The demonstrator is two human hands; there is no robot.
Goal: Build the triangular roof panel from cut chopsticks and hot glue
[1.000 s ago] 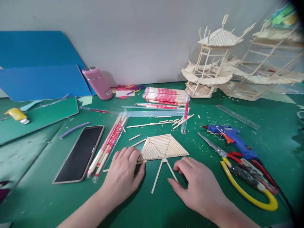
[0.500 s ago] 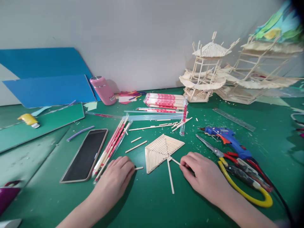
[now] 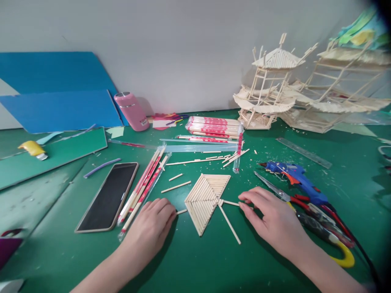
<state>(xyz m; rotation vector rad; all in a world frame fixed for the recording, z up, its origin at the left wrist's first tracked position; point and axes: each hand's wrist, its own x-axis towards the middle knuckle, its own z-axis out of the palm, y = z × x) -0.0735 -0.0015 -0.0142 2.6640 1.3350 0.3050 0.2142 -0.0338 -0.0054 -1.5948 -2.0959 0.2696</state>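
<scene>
Turned counterclockwise since the earlier frame, the pale, fan-shaped wooden-stick panel (image 3: 206, 190) lies flat on the green tabletop (image 3: 189, 264), between the two hands. Two slender pale wooden legs diverge from its inner corner: an upper leg (image 3: 230, 202) points right, a lower leg (image 3: 230, 224) slants down and right. The right hand (image 3: 273, 213) narrows thumb and forefinger on the upper leg's tip. From the left hand's (image 3: 154, 221) curled fingers projects a short pale wooden stick (image 3: 182, 211); whether it is gripped cannot be told.
</scene>
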